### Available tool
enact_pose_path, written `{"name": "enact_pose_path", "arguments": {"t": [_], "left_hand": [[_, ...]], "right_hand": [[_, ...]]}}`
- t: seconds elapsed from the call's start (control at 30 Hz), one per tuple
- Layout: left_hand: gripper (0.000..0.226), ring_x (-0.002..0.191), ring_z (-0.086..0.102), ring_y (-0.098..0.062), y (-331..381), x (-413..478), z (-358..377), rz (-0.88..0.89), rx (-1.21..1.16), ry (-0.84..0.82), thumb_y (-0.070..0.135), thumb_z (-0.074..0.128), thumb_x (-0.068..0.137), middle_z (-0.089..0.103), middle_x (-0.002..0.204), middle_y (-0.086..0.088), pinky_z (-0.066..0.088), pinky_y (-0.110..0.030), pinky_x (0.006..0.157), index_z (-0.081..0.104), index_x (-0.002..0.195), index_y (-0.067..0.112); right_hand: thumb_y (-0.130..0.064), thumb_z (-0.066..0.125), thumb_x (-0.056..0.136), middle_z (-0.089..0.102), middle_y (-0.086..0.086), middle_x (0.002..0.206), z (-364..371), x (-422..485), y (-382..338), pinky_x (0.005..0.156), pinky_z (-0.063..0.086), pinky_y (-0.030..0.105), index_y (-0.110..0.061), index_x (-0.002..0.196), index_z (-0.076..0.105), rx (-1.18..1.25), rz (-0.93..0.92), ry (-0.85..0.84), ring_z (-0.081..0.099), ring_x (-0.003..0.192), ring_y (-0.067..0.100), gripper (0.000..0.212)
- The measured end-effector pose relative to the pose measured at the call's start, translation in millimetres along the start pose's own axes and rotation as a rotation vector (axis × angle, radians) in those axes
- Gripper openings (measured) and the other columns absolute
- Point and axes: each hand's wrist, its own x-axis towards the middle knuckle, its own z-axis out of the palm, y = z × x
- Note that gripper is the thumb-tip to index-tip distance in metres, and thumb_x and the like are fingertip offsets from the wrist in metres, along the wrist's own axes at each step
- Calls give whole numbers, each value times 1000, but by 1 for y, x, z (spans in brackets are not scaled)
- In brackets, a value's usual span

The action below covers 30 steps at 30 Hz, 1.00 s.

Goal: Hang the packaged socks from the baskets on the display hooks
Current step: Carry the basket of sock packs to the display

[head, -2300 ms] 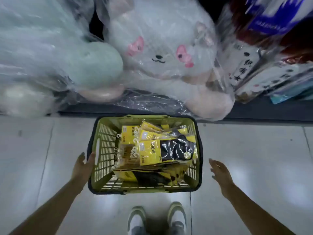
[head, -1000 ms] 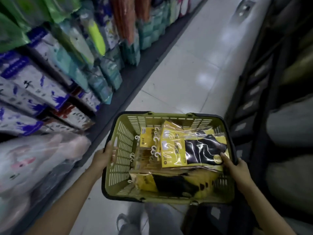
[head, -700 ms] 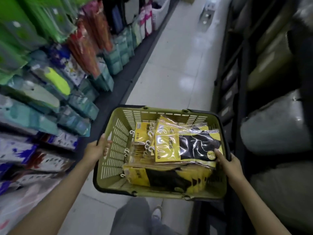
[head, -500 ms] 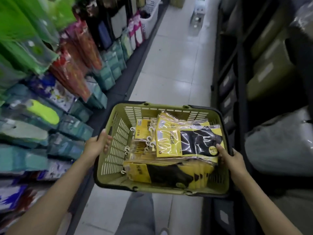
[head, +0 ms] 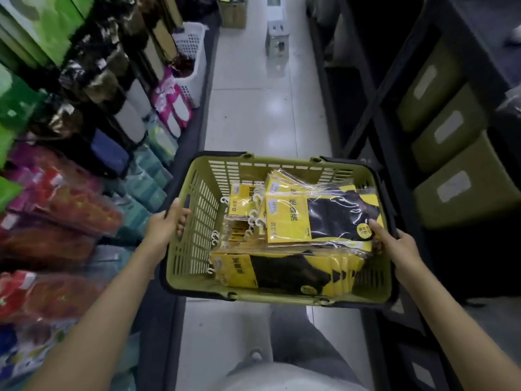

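Left of the basket (head: 282,165), bagged goods (head: 70,198) crowd the shelves. The left hand (head: 166,225) grips the basket's left rim. Yellow sock packs (head: 290,218) lie stacked inside it. The right hand (head: 396,246) grips its right rim, thumb on the top pack. Olive bins (head: 456,182) stand right of it.

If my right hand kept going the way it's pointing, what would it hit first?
Probably the top sock pack: the right hand grips the rim of the basket, its thumb at that pack's round sticker.

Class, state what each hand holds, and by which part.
The left hand grips the green basket by its left rim; the right hand grips its right rim.
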Motion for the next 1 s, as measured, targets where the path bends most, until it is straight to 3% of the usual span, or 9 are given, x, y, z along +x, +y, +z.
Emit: {"name": "enact_pose_path", "arguments": {"t": [0.13,0.27,0.47,0.57,0.7,0.77,0.83,0.9,1.0], "left_hand": [[49,56,42,-14,55,97,32,-14,-16,26,54,47,93,48,65,2,36,-28,53,68,83,10],[50,54,41,-14,122,183,55,-47,-33,65,56,47,91,48,63,2,36,-29,54,68,80,12],[49,54,40,-12,217,318,86,-26,-48,112,54,46,93,50,65,2,37,-25,53,69,83,12],[49,54,42,-13,259,398,106,-24,-48,106,54,46,93,51,64,2,38,-25,54,69,82,12],[46,46,44,-9,317,509,134,-43,-65,92,52,51,92,54,61,3,40,-20,44,71,79,13],[46,45,45,-8,349,557,147,-60,-65,86,52,50,92,55,60,4,41,-21,46,71,80,13],[47,43,45,-6,384,602,163,-53,-67,66,51,48,93,54,59,3,40,-20,46,71,81,12],[47,46,45,-8,423,648,181,-42,-68,59,50,47,94,55,60,2,40,-19,45,71,82,12],[45,48,47,-8,474,717,214,-33,-73,55,51,49,93,56,62,2,41,-15,41,70,78,15]], "right_hand": [[-41,71,80,62,15,110,44,94,-66,88,46,43,8,127,48,-18,38,-4,58,102,30,72],[-46,72,74,64,3,79,86,181,-142,62,44,29,-3,110,62,-28,34,-58,57,71,15,57],[-42,72,78,60,-12,50,153,311,-253,49,42,19,-11,85,63,-26,14,-101,55,43,-1,33],[-48,73,75,62,-5,62,191,382,-301,51,43,20,-11,88,63,-25,30,-86,59,53,6,40],[-45,72,78,61,6,79,237,472,-371,62,40,27,-1,139,39,-28,28,-39,56,71,16,82],[-47,72,77,61,8,87,256,512,-412,71,40,30,2,142,33,-51,32,-19,60,82,21,91],[-49,74,73,63,12,91,269,547,-454,71,39,32,0,133,45,-60,24,14,61,93,23,83],[-59,74,60,67,12,96,280,585,-491,68,42,29,-7,110,59,-86,26,26,61,88,20,74],[-70,73,50,68,9,91,298,653,-535,72,48,32,-5,117,60,-103,56,30,63,81,23,94]]}}
